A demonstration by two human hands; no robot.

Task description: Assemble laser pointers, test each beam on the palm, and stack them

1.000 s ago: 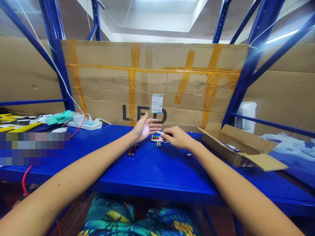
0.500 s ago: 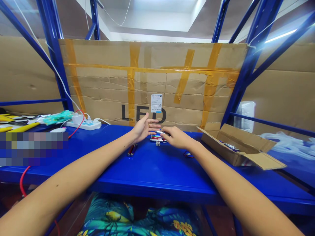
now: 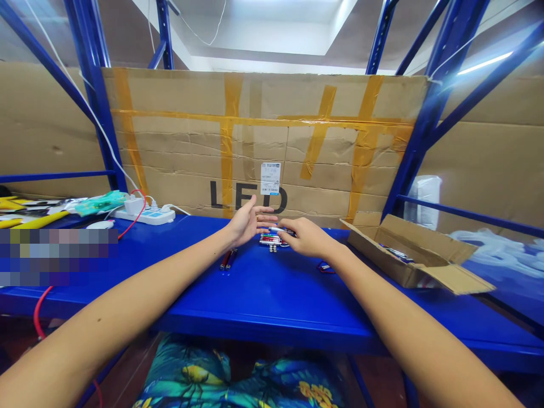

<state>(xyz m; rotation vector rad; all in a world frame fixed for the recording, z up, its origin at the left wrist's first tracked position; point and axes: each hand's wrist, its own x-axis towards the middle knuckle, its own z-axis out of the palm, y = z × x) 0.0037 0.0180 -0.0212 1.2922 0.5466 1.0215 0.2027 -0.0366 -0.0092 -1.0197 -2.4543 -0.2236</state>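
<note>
My left hand (image 3: 250, 220) is open above the table, palm turned to the right and fingers stretched out. From the right, my right hand (image 3: 306, 237) pinches a slim silver pen-shaped tube (image 3: 277, 229), whose tip points toward the left fingers. Whether the tip touches them I cannot tell. Below the hands lies a row of red, green and silver pen-shaped tubes (image 3: 268, 239). Small round silver pieces (image 3: 272, 248) sit just in front of that row. Two dark red tubes (image 3: 228, 259) lie side by side near my left wrist.
An open cardboard box (image 3: 414, 275) holding pen-like items stands at the right. A red-and-blue thin loop (image 3: 325, 267) lies by my right forearm. At the left are a white power strip (image 3: 147, 214) and a red cable (image 3: 132, 222). A large taped carton (image 3: 187, 153) closes off the back.
Both hands stay in nearly the same place. The silver tube in my right hand has shifted very slightly.
</note>
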